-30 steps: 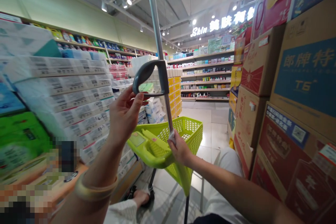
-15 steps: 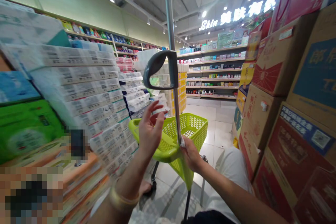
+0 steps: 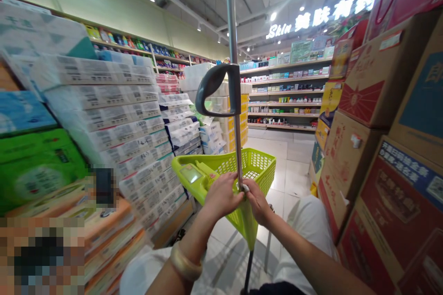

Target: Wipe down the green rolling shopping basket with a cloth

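A lime-green shopping basket cart stands before me, with an upright metal pole rising from its near end. On the pole sits a grey loop handle. My left hand is closed at the pole's foot from the left side, its fingers partly hidden. From the right, my right hand pinches a small white tissue against the same spot. Most of the tissue is hidden by the fingers, and both hands nearly meet there.
Stacked tissue packs rise on the left, above a green package. Cardboard cartons wall in the right side. Shelves of small goods stand at the back, beyond the tiled floor.
My left hand has come down from above the basket's left rim to the pole's foot and closed there. My right hand stays at the pole with the white tissue.
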